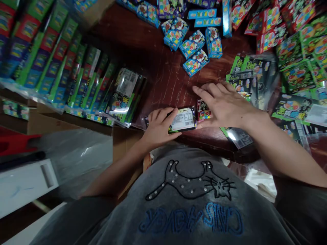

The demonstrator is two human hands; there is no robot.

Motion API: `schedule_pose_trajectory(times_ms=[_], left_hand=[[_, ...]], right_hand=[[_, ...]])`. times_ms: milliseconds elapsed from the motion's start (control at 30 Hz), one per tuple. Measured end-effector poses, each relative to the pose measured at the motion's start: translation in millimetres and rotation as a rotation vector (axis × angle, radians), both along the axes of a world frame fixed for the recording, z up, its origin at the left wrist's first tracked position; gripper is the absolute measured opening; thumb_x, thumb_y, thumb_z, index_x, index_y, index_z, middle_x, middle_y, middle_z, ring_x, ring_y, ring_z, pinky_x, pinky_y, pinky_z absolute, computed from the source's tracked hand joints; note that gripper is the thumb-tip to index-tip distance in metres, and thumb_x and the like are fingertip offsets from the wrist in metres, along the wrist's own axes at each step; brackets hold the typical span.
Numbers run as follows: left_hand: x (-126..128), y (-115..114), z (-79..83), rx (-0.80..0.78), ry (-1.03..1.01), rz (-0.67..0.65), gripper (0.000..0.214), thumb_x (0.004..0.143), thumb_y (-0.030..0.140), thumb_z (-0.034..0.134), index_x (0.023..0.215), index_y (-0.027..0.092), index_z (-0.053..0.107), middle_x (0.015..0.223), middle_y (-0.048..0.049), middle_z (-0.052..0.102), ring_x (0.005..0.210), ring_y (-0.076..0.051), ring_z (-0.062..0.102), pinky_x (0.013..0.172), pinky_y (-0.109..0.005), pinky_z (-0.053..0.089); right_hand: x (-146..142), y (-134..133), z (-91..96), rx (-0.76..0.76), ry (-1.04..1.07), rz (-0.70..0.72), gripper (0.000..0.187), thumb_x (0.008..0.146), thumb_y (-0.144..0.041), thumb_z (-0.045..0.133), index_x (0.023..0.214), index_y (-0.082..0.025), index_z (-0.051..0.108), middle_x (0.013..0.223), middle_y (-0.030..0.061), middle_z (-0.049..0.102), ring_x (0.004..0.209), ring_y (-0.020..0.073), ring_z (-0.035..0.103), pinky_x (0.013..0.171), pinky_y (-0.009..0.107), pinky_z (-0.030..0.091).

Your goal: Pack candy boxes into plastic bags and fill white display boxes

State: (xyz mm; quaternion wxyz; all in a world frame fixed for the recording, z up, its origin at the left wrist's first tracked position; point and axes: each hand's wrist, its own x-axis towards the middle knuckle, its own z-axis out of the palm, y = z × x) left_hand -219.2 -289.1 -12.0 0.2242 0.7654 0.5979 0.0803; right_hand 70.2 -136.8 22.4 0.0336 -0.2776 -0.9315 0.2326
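Black, glossy and flat, the packet (183, 119) bears a white label and lies at the near edge of the wooden tabletop (158, 68), with the grip of the left hand (159, 127) closed on its end. I see the right hand (227, 105) spread open, half hiding a small red box (203, 113) beside it; the print is too blurred to read.

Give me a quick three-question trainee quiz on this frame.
1. True or false: the left hand holds a pack with a white label.
2. The small box at the right hand is mainly: A red, B yellow, C purple?
3. Fill in: the loose blue boxes lie on the table ____ the hands, nearer or beyond.
Key: 1 true; 2 A; 3 beyond.
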Motion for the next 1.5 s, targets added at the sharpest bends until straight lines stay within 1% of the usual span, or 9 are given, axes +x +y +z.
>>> schedule_pose_trajectory(times_ms=[67,133,267,500,867,1133,1233,1400,1500], left_hand=[[-4,-3,-1.2,-0.013,0.010,0.059,0.097,0.088,0.057,0.083,0.171,0.027,0.042,0.162,-0.0155,0.053,0.141,-0.041,0.049,0.119,-0.056,0.036],[-7,-5,-3.1,-0.017,0.013,0.099,0.099,0.086,0.058,0.085,0.170,0.026,0.044,0.162,-0.0156,0.053,0.141,-0.042,0.049,0.119,-0.056,0.036],[-12,-4,-6.2,-0.006,-0.015,0.054,0.100,0.086,0.059,0.085,0.170,0.025,0.042,0.163,-0.0167,0.052,0.143,-0.042,0.047,0.120,-0.056,0.035],[-21,7,0.2,-0.021,-0.040,-0.045,0.096,0.088,0.054,0.083,0.170,0.023,0.042,0.162,-0.0179,0.053,0.144,-0.042,0.048,0.119,-0.056,0.036],[-14,10,-4.3,0.049,-0.029,-0.069,0.093,0.087,0.052,0.084,0.166,0.022,0.045,0.160,-0.0169,0.056,0.143,-0.039,0.049,0.119,-0.053,0.037],[-7,13,1.0,0.002,-0.001,-0.013,0.099,0.085,0.051,0.088,0.168,0.021,0.044,0.162,-0.0179,0.054,0.144,-0.040,0.049,0.118,-0.053,0.037],[-1,15,-0.7,-0.007,-0.015,-0.038,0.099,0.085,0.053,0.088,0.168,0.022,0.044,0.162,-0.0176,0.054,0.144,-0.041,0.049,0.118,-0.054,0.037],[7,16,-2.2,0.020,-0.022,-0.044,0.098,0.088,0.054,0.084,0.170,0.022,0.041,0.163,-0.0187,0.053,0.143,-0.042,0.050,0.116,-0.056,0.039],[5,17,-1.2,0.045,-0.033,-0.030,0.097,0.089,0.052,0.085,0.170,0.024,0.039,0.162,-0.0185,0.053,0.143,-0.042,0.050,0.116,-0.057,0.039]], right_hand=[[2,1,-5.8,-0.009,-0.011,0.010,0.117,0.085,-0.075,0.079,0.173,-0.014,0.034,0.164,0.0245,0.054,0.151,0.0522,0.048,0.131,0.080,0.026],[6,-3,-12.7,-0.002,-0.018,0.017,0.101,0.091,-0.063,0.077,0.169,-0.011,0.041,0.161,0.0251,0.056,0.150,0.0497,0.051,0.133,0.080,0.023],[9,-17,-23.2,-0.008,0.042,0.060,0.084,0.094,-0.045,0.074,0.164,-0.008,0.048,0.156,0.0242,0.060,0.148,0.0447,0.054,0.135,0.077,0.024],[12,-21,-23.3,-0.134,0.104,0.239,0.075,0.097,-0.044,0.076,0.164,-0.022,0.051,0.155,0.0159,0.064,0.145,0.0362,0.059,0.134,0.077,0.029],[6,-13,-27.8,-0.220,0.186,0.157,0.078,0.095,-0.037,0.076,0.166,-0.020,0.046,0.163,0.0194,0.056,0.156,0.0385,0.052,0.136,0.077,0.023],[13,-22,-29.3,-0.051,0.174,0.059,0.069,0.095,-0.043,0.079,0.153,-0.014,0.057,0.148,0.0224,0.063,0.147,0.0413,0.060,0.137,0.075,0.025],[2,-36,-32.5,-0.128,0.204,0.102,0.083,0.096,-0.042,0.079,0.166,-0.017,0.043,0.160,0.0232,0.058,0.154,0.0404,0.056,0.137,0.076,0.025],[12,-44,-21.5,-0.197,0.197,0.065,0.130,0.096,-0.048,0.081,0.178,-0.026,-0.018,0.188,0.0255,0.002,0.174,0.0432,0.013,0.134,0.074,0.030],[56,-27,-4.8,-0.028,0.093,-0.076,0.132,0.092,-0.068,0.078,0.179,-0.028,-0.012,0.188,0.0246,0.001,0.173,0.0513,0.009,0.132,0.085,0.014]])
